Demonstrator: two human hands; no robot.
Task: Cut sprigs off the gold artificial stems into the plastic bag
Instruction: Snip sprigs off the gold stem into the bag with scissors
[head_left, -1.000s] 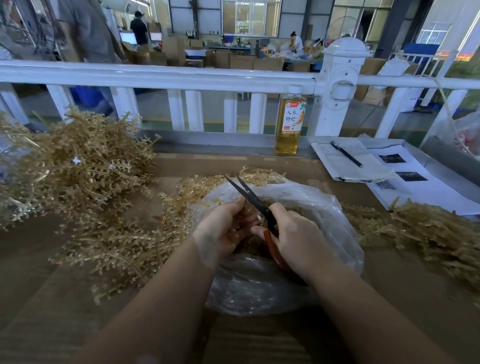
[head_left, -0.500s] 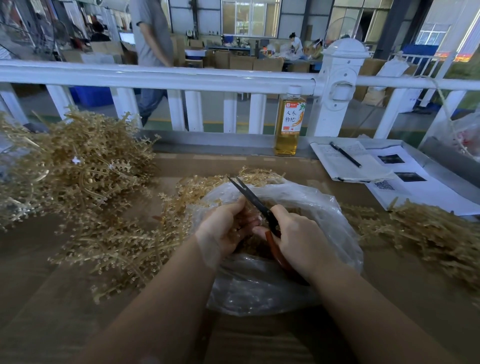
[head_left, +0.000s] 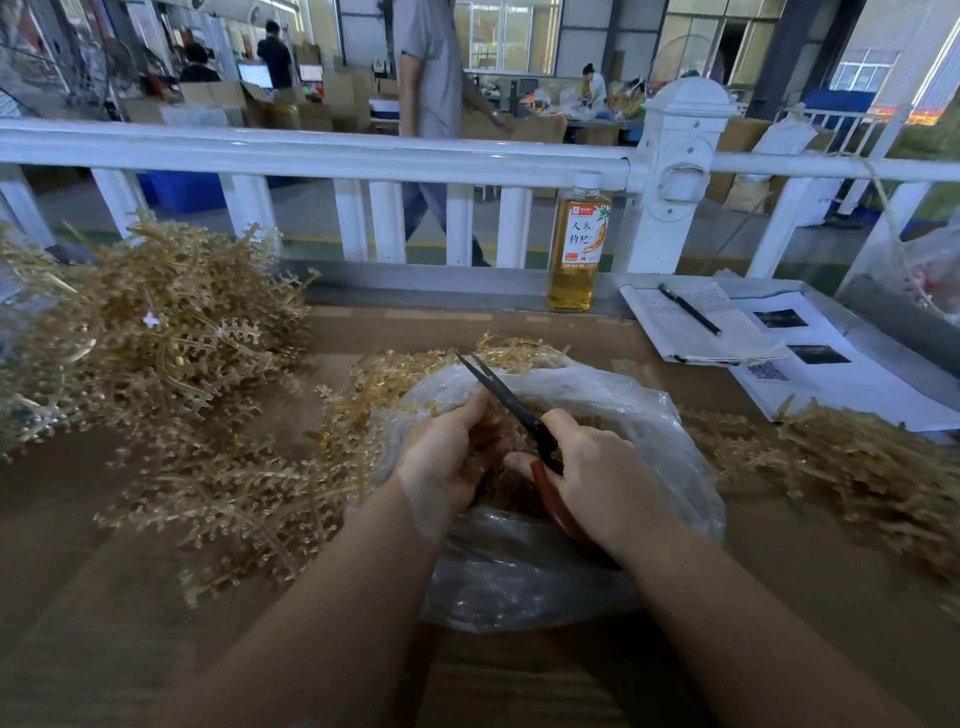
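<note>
A clear plastic bag (head_left: 639, 415) lies open in the middle of the brown table, with gold cuttings inside. Over its mouth my left hand (head_left: 447, 457) pinches a gold sprig piece, mostly hidden by the fingers. My right hand (head_left: 592, 473) grips red-handled scissors (head_left: 498, 389), whose dark blades point up and left with the tips slightly apart. A large heap of gold stems (head_left: 150, 332) sits at the left, and more gold stems (head_left: 234, 493) spread beside the bag.
Another gold pile (head_left: 862, 467) lies at the right. A drink bottle (head_left: 579, 244) stands by the white railing (head_left: 363, 150). A notebook with a pen (head_left: 691, 312) and printed sheets (head_left: 831, 374) lie at the back right. A person walks behind the railing.
The scissor blades have closed a little and shifted slightly. Both hands stay over the bag. The person behind the railing has walked to the right.
</note>
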